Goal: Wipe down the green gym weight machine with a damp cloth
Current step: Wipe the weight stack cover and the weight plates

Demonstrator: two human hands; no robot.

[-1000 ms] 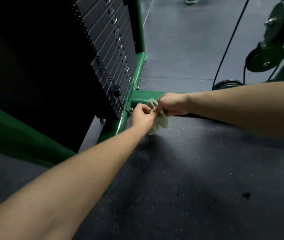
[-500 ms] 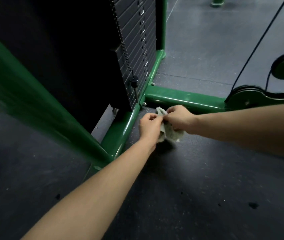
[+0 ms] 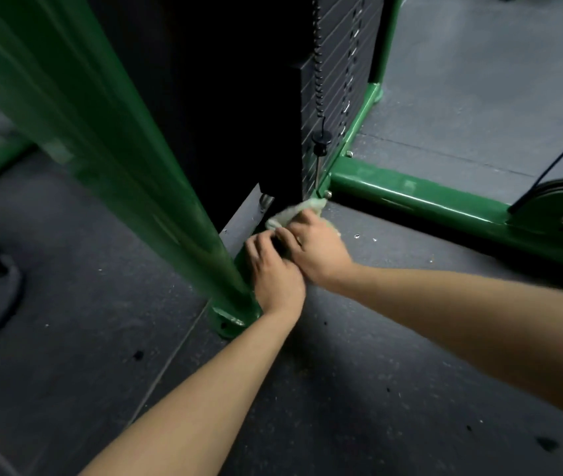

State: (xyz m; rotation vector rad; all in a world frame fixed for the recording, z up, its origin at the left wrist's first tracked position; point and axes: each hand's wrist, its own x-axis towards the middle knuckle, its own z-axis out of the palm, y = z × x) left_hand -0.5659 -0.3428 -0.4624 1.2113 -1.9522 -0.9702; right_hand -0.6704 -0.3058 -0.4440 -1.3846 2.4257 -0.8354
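Cloth down on the base rail

Right hand (image 3: 314, 247) fingers (image 3: 302, 225) curl over the cloth (image 3: 292, 211); left hand (image 3: 273, 269) lies slack beside it. The cloth, earlier held above the floor (image 3: 359, 389), now touches the machine (image 3: 410, 194): wiping begins.

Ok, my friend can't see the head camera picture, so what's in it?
Two bare hands work low at a green weight machine's base rail: the right hand presses a pale cloth near the black weight stack, and the left hand rests beside it by the green upright post.
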